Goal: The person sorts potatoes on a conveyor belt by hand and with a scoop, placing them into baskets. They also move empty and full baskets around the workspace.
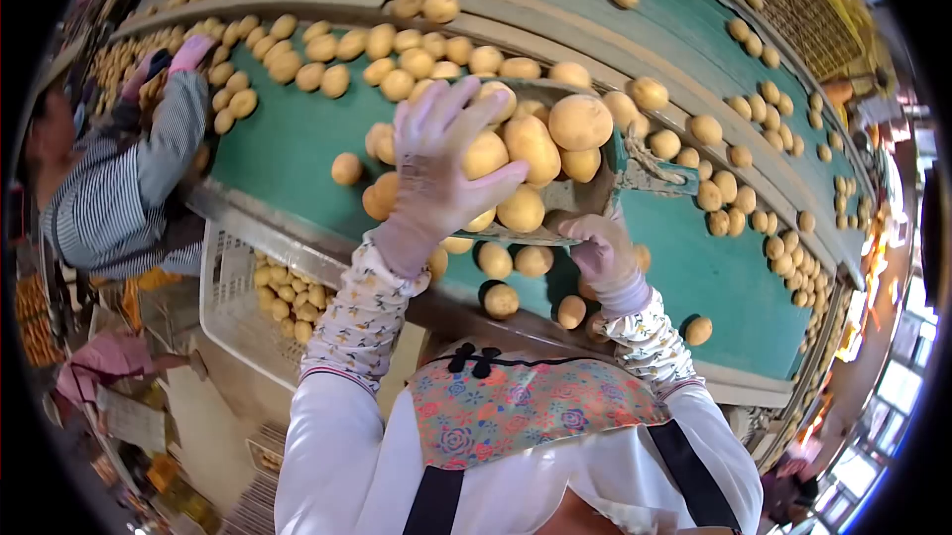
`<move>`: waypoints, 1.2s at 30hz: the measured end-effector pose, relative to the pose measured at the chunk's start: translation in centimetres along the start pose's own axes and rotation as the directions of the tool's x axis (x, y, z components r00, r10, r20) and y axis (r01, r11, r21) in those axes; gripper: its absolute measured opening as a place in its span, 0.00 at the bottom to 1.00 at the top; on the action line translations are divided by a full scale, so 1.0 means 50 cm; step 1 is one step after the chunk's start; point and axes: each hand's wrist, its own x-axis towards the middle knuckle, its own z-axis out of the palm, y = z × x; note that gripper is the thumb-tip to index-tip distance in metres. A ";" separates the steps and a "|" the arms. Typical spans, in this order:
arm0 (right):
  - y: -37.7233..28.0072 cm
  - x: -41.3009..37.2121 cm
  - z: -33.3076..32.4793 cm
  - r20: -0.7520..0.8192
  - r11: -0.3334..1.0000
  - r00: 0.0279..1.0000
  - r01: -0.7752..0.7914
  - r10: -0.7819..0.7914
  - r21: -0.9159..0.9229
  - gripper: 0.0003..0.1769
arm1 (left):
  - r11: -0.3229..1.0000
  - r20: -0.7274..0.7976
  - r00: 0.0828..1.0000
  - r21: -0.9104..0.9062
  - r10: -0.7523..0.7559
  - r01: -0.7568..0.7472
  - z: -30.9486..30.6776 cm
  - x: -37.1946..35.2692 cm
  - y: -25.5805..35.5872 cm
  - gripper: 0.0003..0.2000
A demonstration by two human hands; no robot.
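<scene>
Before me I see a container of potatoes over the belt; at left, a crate holds more potatoes.

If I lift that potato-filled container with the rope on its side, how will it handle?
Probably heavy: the container is heaped with potatoes. The topmost rounded ones look apt to roll off if it tips. Its walls look fairly stiff, keeping their shape around the load, while the rope would likely flex.

Produce-sorting plant — long green flat conveyor belts carrying round yellow-brown potatoes. White slatted plastic crate alongside.
</scene>
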 end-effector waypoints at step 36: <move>-0.268 0.007 0.173 -0.774 0.855 0.526 0.153 0.354 0.495 0.39 | 0.624 0.325 0.917 -0.674 -0.231 0.396 -0.204 -0.081 -0.107 0.16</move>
